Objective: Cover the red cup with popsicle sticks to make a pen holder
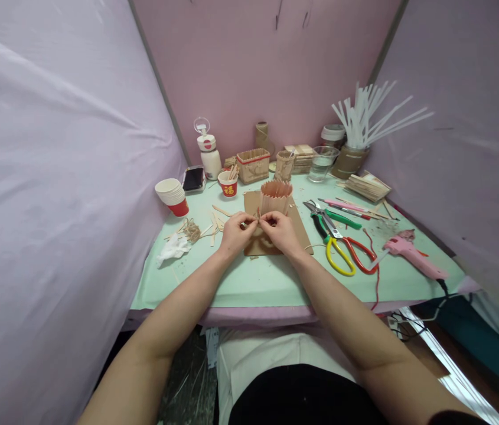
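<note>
My left hand [239,230] and my right hand [278,229] meet over a brown cardboard sheet [300,227], thumbs and index fingers pinched together. Between the fingertips is something thin and small, perhaps reddish string; its exact form is too small to make out. Directly behind the hands a round holder made of wooden sticks with a jagged top [276,198] stands upright on the cardboard. A thin string [315,245] lies at the right edge of the cardboard, beside my right wrist.
Scissors with red and yellow handles [340,248], green pruners [342,218] and a pink glue gun [415,257] lie right. Paper cups [172,195], twine [191,230] and tissue [173,249] are left. Behind stand a bottle [209,156], a stick basket [253,166] and a water cup [321,165].
</note>
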The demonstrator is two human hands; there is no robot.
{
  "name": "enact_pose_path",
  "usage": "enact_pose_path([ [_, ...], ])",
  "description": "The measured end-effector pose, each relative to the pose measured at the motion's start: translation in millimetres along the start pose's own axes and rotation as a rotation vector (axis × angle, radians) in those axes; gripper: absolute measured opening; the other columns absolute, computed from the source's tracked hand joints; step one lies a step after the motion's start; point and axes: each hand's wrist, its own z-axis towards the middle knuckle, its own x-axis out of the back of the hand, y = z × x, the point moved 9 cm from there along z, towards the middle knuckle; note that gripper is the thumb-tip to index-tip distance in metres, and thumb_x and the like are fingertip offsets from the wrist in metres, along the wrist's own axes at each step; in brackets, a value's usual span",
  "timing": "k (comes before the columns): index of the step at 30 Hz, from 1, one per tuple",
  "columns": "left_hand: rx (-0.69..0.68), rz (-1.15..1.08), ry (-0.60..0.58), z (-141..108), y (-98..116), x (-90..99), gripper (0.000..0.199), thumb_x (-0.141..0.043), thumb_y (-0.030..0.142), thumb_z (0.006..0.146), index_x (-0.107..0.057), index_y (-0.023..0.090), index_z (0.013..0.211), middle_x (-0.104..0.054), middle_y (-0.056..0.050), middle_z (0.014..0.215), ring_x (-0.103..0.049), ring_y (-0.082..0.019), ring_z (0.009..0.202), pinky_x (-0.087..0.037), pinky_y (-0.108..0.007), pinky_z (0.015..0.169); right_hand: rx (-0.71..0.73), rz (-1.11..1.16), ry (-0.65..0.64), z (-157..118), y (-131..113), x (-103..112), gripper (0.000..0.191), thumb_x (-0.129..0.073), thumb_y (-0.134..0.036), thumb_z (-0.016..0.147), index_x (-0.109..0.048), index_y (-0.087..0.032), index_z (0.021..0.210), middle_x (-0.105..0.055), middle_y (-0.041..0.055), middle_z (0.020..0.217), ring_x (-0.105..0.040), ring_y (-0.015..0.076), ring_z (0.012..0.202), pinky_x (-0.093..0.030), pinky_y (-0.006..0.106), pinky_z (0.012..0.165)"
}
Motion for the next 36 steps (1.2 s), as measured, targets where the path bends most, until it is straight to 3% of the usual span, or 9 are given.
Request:
enact_pose_path([
  [6,0.474,-0.502,-0.066,-5,-37,-12.9,0.006,-0.065,0.022,0.065,-0.063,0.015,0.065,-0.058,0.0,0.065,-0.05,-0.01,0.064,-0.04,-0.022,0.06,0.088,-0.014,-0.014,-1,-6,-5,0.01,-0.054,-0.028,0.076,-0.058,-0.019,0.074,-0.059,0.0022,0.076,-0.053,0.0149,0.07,-0.043,0.028,0.067],
  [11,0.603,-0.622,-0.236,-9,-41,-22.9,0.009,-0.064,0.022,0.064,-0.06,0.013,0.061,-0.056,-0.003,0.061,-0.05,-0.01,0.056,-0.039,-0.023,0.052,0.365,-0.067,-0.009,-12,-38,-6,0.009,-0.05,-0.023,0.08,-0.054,-0.02,0.073,-0.053,0.003,0.079,-0.05,0.0145,0.07,-0.042,0.028,0.064],
  [14,0.566,-0.634,-0.216,-8,-38,-20.9,0.012,-0.066,0.026,0.067,-0.062,0.014,0.066,-0.057,-0.002,0.063,-0.051,-0.01,0.058,-0.04,-0.023,0.055,0.305,-0.062,0.005,-9,-34,-3,0.009,-0.053,-0.025,0.08,-0.055,-0.02,0.074,-0.055,0.0031,0.079,-0.05,0.0149,0.07,-0.042,0.028,0.063],
  [19,0.219,-0.343,-0.022,3,-15,1.1,0.015,-0.069,0.03,0.067,-0.067,0.015,0.072,-0.064,-0.001,0.073,-0.056,-0.012,0.073,-0.043,-0.025,0.073,0.065,0.043,-0.041,-1,-8,-3,0.02,-0.059,-0.039,0.078,-0.059,-0.019,0.077,-0.059,0.0025,0.077,-0.054,0.0156,0.071,-0.044,0.028,0.065],
  [21,0.247,-0.367,-0.043,2,-17,-1.0,0.015,-0.069,0.029,0.067,-0.067,0.015,0.072,-0.064,-0.001,0.072,-0.055,-0.012,0.071,-0.043,-0.024,0.072,0.11,0.028,-0.028,-1,-13,-1,0.018,-0.057,-0.037,0.081,-0.058,-0.019,0.075,-0.058,0.0024,0.075,-0.053,0.0158,0.071,-0.043,0.028,0.065],
  [25,0.545,-0.608,-0.199,-8,-37,-18.8,0.012,-0.067,0.025,0.066,-0.063,0.014,0.064,-0.057,-0.001,0.061,-0.05,-0.01,0.058,-0.04,-0.023,0.055,0.42,-0.123,-0.023,-13,-46,-4,0.013,-0.052,-0.027,0.084,-0.055,-0.021,0.073,-0.056,0.0056,0.082,-0.053,0.019,0.081,-0.043,0.033,0.074],
  [27,0.59,-0.624,-0.232,-10,-40,-21.1,0.013,-0.067,0.024,0.065,-0.06,0.014,0.06,-0.055,-0.002,0.059,-0.049,-0.01,0.054,-0.039,-0.024,0.052,0.482,-0.168,-0.039,-17,-51,-8,0.012,-0.051,-0.024,0.084,-0.055,-0.021,0.073,-0.056,0.0067,0.085,-0.053,0.0199,0.084,-0.043,0.035,0.078],
  [33,0.368,-0.473,-0.066,1,-28,-4.8,0.012,-0.069,0.026,0.066,-0.065,0.015,0.07,-0.061,0.0,0.068,-0.053,-0.011,0.066,-0.041,-0.023,0.064,0.103,-0.018,-0.068,-2,-9,-9,0.016,-0.057,-0.035,0.08,-0.056,-0.02,0.075,-0.058,0.0019,0.075,-0.052,0.0156,0.068,-0.044,0.028,0.062],
  [36,0.253,-0.366,-0.039,3,-18,-1.1,0.015,-0.069,0.028,0.066,-0.065,0.015,0.071,-0.062,0.0,0.069,-0.053,-0.011,0.068,-0.041,-0.024,0.066,0.166,-0.042,-0.065,-3,-14,-8,0.017,-0.054,-0.034,0.083,-0.056,-0.02,0.073,-0.057,0.0028,0.076,-0.053,0.0164,0.071,-0.044,0.029,0.064],
])
